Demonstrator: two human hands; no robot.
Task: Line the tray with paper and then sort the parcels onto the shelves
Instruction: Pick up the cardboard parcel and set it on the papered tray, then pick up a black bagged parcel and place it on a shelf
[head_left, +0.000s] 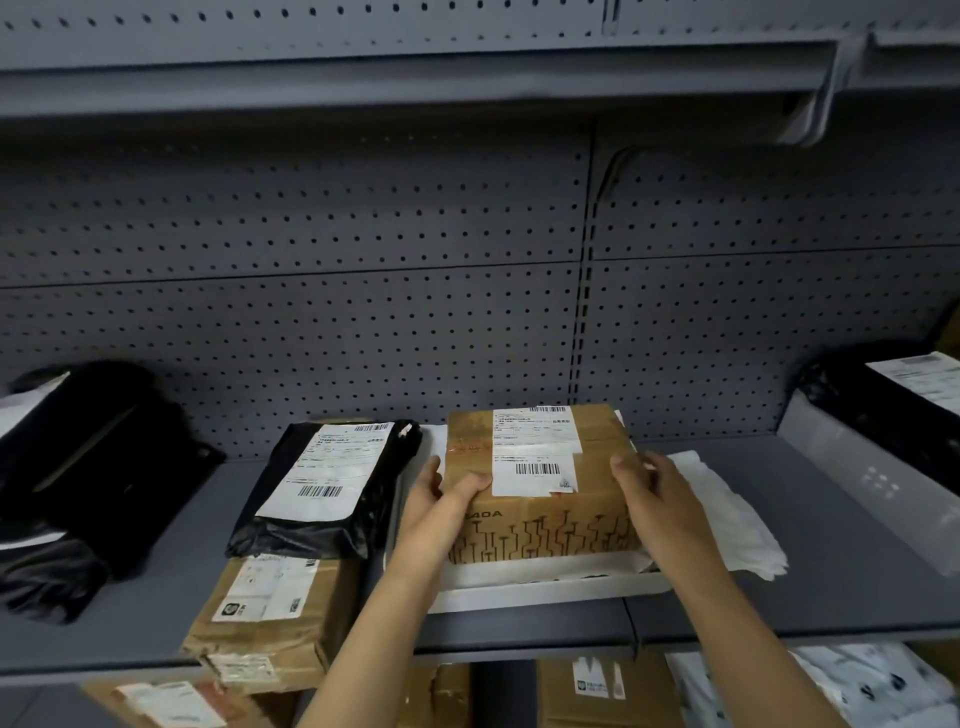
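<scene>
A brown cardboard box with white shipping labels sits in a white tray on the grey shelf. White paper lines the tray and spills over its right side. My left hand grips the box's near left corner, thumb on top. My right hand holds its right edge. Left of the tray, a black poly bag parcel with a label lies on a flat brown carton.
Black bagged parcels fill the shelf's far left. At the right edge lie a black parcel and a grey bag. A pegboard back wall rises behind. More cartons sit on the shelf below.
</scene>
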